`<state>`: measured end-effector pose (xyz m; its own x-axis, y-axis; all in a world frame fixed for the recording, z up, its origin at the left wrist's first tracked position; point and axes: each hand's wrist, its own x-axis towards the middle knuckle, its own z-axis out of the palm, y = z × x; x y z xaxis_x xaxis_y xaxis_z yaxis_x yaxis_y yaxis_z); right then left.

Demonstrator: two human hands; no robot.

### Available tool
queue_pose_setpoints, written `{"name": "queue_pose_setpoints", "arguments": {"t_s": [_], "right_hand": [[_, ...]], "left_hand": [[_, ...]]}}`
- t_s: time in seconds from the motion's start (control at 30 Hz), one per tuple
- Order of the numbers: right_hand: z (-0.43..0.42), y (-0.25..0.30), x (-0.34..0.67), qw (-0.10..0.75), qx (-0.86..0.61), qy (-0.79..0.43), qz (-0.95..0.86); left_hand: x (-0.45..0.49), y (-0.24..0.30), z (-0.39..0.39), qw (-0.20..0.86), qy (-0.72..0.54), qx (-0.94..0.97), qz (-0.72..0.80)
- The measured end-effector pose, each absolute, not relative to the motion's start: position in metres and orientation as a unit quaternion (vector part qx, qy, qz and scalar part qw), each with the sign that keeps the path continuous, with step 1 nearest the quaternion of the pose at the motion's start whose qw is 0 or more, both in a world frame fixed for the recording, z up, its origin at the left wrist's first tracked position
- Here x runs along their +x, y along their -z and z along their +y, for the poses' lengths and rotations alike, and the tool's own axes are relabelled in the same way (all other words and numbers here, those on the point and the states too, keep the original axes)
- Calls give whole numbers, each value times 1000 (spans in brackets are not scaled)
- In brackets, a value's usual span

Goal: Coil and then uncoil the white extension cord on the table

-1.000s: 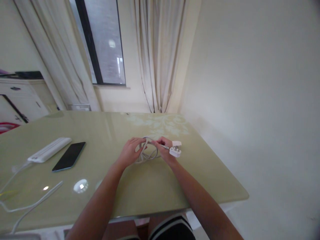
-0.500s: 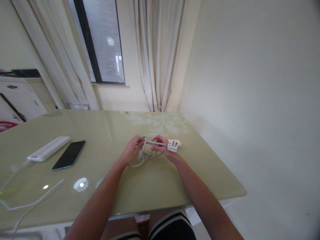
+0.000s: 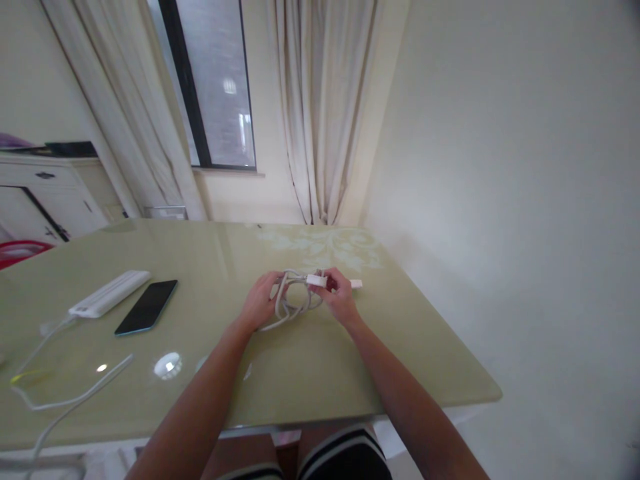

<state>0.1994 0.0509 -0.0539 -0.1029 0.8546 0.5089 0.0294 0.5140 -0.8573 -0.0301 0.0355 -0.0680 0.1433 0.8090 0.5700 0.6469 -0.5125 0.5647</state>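
A coiled white cable (image 3: 293,303) lies on the pale green table (image 3: 310,373) between both my hands. My left hand (image 3: 260,303) grips the left side of the coil with curled fingers. My right hand (image 3: 340,297) is closed on the white plug (image 3: 317,281) at the cable's end, holding it over the top of the coil. A small white piece (image 3: 355,284) shows just beyond my right hand's fingers.
A white power strip (image 3: 110,293) and a black phone (image 3: 147,307) lie at the left of the table. Its white cord (image 3: 65,400) trails toward the near left edge. A wall stands close on the right; curtains and a window are behind the table.
My right hand has brought the plug from the coil's right side leftward over the coil's top. My left hand still holds the coil.
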Motion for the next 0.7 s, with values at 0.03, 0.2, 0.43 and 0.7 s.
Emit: {"name": "queue_pose_setpoints", "arguments": {"t_s": [0.03,0.2,0.43,0.7], "right_hand": [[49,55,197,564,-350,-317,-678],[46,61,190,521,-386,-213,-731],[46,58,195,503,-348,-243,-753],[54,72,193,468,-368,-287,-750]], "left_hand": [[-28,67,34,71,-438,764,468],[-17,68,32,49,-436,789,431],[-18,69,33,80,-445,754,477],[-23,73,32,-33,-372,781,501]]}}
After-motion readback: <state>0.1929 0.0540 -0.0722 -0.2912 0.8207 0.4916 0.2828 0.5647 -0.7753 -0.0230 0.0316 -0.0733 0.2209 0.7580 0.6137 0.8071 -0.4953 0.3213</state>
